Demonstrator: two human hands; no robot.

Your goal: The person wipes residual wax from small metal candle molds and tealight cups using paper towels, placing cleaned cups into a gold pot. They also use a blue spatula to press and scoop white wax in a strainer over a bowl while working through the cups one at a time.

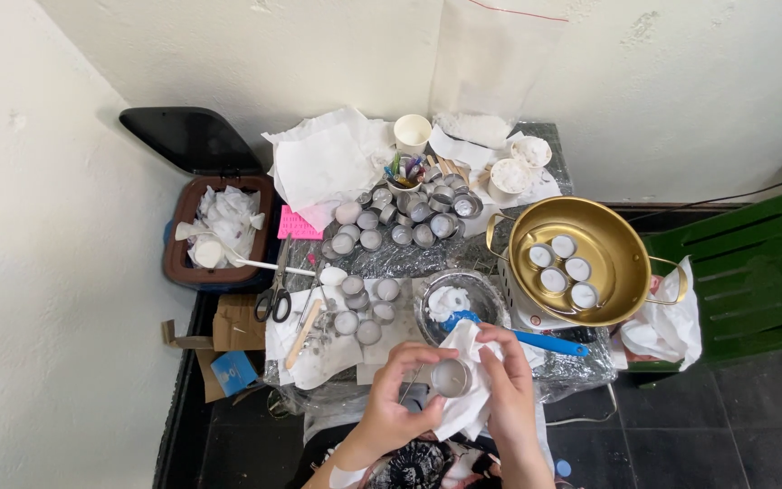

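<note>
Wiping step: left hand (397, 398) pinches small metal cup (451, 377); right hand (506, 385) fingers curl around tissue (463, 407) against it. Next likely needs wiping inside.

Your left hand (389, 398) holds a small cup (451, 378) of thin, shiny silver metal, and your right hand (507, 385) presses soft, matt white tissue paper (463, 412) to it. Before you: a glossy brass-coloured metal pan (622, 258), crinkled reflective foil (400, 261) over the table, a smooth blue plastic handle (549, 343), a matt wooden stick (304, 333).
</note>
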